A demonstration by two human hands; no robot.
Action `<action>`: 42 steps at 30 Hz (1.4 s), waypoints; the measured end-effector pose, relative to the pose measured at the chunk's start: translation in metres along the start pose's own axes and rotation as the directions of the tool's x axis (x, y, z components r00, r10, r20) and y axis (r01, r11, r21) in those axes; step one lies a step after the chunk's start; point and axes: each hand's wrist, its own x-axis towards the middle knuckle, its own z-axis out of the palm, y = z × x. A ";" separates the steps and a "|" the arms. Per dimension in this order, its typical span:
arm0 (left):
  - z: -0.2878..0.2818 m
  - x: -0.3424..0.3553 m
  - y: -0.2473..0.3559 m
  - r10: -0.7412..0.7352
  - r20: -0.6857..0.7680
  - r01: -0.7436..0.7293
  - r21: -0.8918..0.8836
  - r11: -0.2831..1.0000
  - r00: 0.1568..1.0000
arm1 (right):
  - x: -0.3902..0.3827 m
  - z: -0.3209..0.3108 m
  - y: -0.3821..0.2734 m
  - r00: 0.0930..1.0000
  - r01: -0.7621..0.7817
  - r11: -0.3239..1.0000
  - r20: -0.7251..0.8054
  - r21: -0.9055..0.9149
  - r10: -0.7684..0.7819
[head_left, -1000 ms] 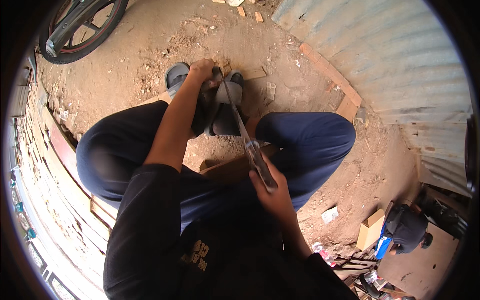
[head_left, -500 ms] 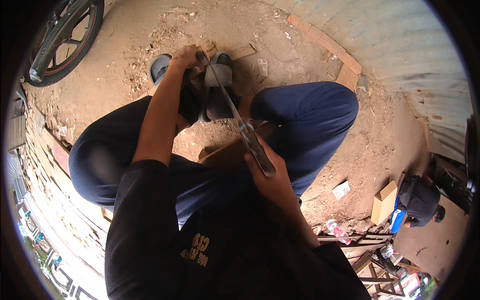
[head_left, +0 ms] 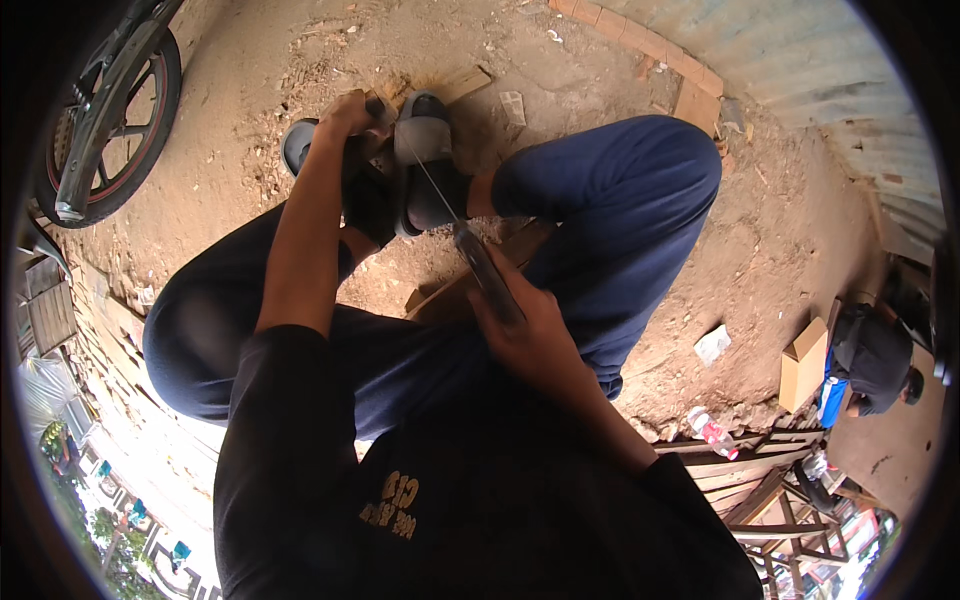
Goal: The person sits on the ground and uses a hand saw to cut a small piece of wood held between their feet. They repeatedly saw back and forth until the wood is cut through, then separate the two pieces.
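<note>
In my right hand [head_left: 530, 325] is the dark handle of a long-bladed knife [head_left: 480, 265], fingers wrapped round it. Its thin blade, seen nearly edge-on, slants away to the left, toward my feet. My left hand [head_left: 347, 115] is closed at my feet, gripping a short piece with a dark round end [head_left: 376, 106], perhaps wood; most of it is hidden by hand and shoes. Grey-and-black footwear [head_left: 425, 140] is on my feet, right beside the blade's far part. My knees in blue trousers [head_left: 620, 200] spread to both sides.
A low wooden seat [head_left: 450, 298] shows between my legs. Beyond my feet lies a wooden strip [head_left: 468, 84]. A motorcycle wheel [head_left: 150, 130] stands far left. Bricks [head_left: 640, 45] edge a metal sheet wall at right. A cardboard box [head_left: 803, 365] sits near another person [head_left: 873, 360].
My right hand and the knife have shifted a little left, and the blade shows thinner and shorter. The whole view has turned slightly. My left hand stays closed by my feet.
</note>
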 end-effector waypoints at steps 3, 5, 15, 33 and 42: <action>0.002 0.016 0.000 0.077 -0.041 -0.073 0.091 0.993 0.996 | -0.034 -0.010 -0.011 0.999 0.023 1.000 -0.034 0.017 -0.022; 0.012 0.012 -0.014 0.053 -0.007 -0.052 0.018 0.998 0.999 | -0.022 -0.014 -0.022 0.987 -0.133 0.991 0.097 0.019 0.131; 0.008 0.011 -0.010 -0.030 -0.072 0.033 0.046 0.998 0.997 | -0.023 -0.008 -0.016 0.997 -0.074 0.997 -0.011 -0.037 0.074; 0.013 0.020 -0.006 0.015 -0.090 -0.006 0.092 0.996 0.996 | -0.037 -0.033 -0.019 0.984 -0.168 0.983 -0.041 0.080 0.172; 0.023 -0.014 0.014 0.057 -0.302 0.006 0.205 0.979 0.952 | -0.019 -0.021 -0.007 0.984 -0.179 0.984 0.025 0.017 0.178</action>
